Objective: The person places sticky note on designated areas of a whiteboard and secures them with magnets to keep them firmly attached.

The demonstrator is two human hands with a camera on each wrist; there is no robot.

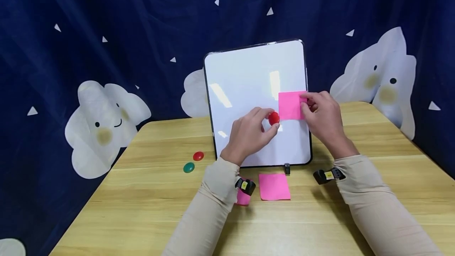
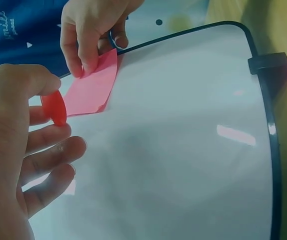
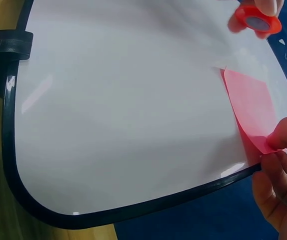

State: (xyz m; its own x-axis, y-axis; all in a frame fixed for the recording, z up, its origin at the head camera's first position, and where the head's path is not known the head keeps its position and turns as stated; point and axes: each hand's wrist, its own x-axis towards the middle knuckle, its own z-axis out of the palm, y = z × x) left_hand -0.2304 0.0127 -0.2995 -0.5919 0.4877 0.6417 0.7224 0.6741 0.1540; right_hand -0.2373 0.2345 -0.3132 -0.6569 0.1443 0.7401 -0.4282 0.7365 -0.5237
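Wooden table [image 1: 149, 204] standing before dark blue curtain [image 1: 106, 23] with cloud shapes. Whiteboard [image 1: 245, 82] standing upright on table. Left hand [image 1: 250, 133] pinching red magnet [image 1: 274, 118] just off board. Right hand [image 1: 325, 117] pinching pink note [image 1: 290, 106] against board's right edge. Spare pink note [image 1: 274, 187], red button [image 1: 198, 156], green button [image 1: 188, 167] lying on table.

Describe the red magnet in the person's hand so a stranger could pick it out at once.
Find the whiteboard standing upright at the back of the wooden table. In front of its lower middle, the left hand pinches a round red magnet, just left of the pink sticky note that the right hand holds on the board. Unlike the red magnet and green magnet lying on the table, it is held up.
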